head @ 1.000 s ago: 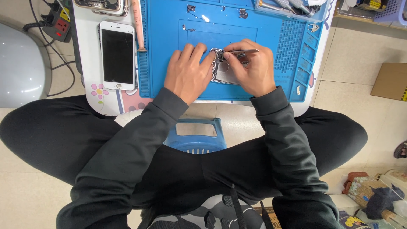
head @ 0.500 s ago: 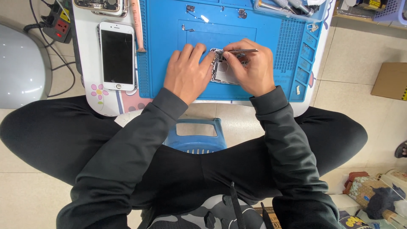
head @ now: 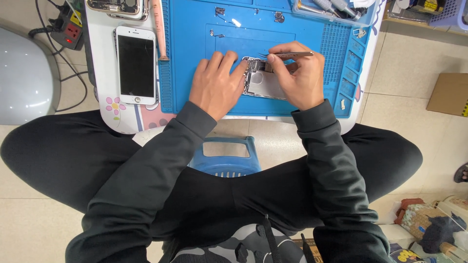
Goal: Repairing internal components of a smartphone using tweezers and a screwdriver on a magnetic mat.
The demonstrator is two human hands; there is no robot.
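The opened phone body lies flat, silver innards showing. The left hand presses it with fingers spread; the right hand pinches tweezers. Bare blue mat lies around.

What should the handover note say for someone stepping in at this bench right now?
Left hand: flat on the blue mat, fingertips steadying the opened phone body.
Right hand: pinching metal tweezers, tips over the phone body's top end.
White phone lies screen-up left of the mat, untouched. Loose small parts sit at the mat's top.
Done: phone body is open, internals exposed.
Left: the tweezer work at the top end is in hand; the exact part is too small to tell.
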